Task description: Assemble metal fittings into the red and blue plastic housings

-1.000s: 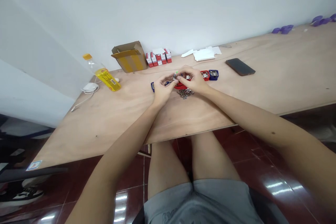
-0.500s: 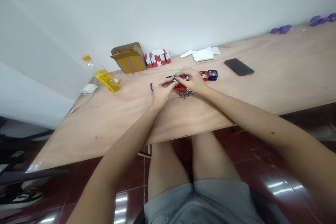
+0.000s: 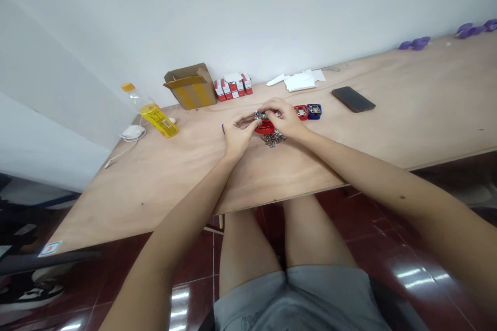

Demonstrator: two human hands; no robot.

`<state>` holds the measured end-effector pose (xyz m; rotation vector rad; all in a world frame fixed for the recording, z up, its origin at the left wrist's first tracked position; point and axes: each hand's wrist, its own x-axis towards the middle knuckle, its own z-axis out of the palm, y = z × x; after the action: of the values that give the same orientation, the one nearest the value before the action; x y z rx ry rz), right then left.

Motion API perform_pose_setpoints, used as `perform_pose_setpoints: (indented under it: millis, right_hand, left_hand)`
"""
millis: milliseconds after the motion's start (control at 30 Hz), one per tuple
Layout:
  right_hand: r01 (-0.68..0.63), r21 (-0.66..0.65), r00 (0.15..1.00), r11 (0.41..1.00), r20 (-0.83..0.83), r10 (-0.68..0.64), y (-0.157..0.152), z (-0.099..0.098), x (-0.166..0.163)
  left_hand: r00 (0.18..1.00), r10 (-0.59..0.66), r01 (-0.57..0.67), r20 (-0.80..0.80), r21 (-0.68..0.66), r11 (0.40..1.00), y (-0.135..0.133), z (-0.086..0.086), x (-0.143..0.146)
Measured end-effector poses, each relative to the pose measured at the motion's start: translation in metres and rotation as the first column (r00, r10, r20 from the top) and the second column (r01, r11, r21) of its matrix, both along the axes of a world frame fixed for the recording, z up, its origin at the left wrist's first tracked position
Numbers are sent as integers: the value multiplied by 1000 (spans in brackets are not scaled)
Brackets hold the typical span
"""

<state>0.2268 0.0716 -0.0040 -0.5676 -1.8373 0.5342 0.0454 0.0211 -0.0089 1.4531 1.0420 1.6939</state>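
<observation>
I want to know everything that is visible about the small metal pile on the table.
The pile is a loose heap of small shiny silver-coloured metal pieces; single shapes are too small to tell. It lies on the wooden table, just below the red piece, near the left hand and right hand, apparently untouched by them.

From where I stand, no word can be made out anywhere. The yellow label on the plastic bottle carries a barcode, too small to read. The red-and-white cartons show only blurred print, as do the small sticker and the lettering on the grey shorts.
</observation>
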Motion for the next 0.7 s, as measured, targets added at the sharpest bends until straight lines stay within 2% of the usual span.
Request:
perform_pose_setpoints:
  millis: [200,433,567,700]
  right_hand:
    - [-63,-104,993,993,-107,52,2,-1,-1]
    - [-111,-125,983,986,-160,91,7,-5,-1]
    - [-149,-152,983,977,-129,130,9,-5,0]
    - [-124,-150,988,981,-107,108,8,-5,1]
  left_hand:
    - [1000,0,0,-25,17,1000,4,-4,-2]
    - [999,13,-13,-30,7,1000,4,-4,-3]
    - [1000,7,-7,-26,19,1000,3,-2,-2]
    - [1000,0,0,-16,29,1000,2,-1,-1]
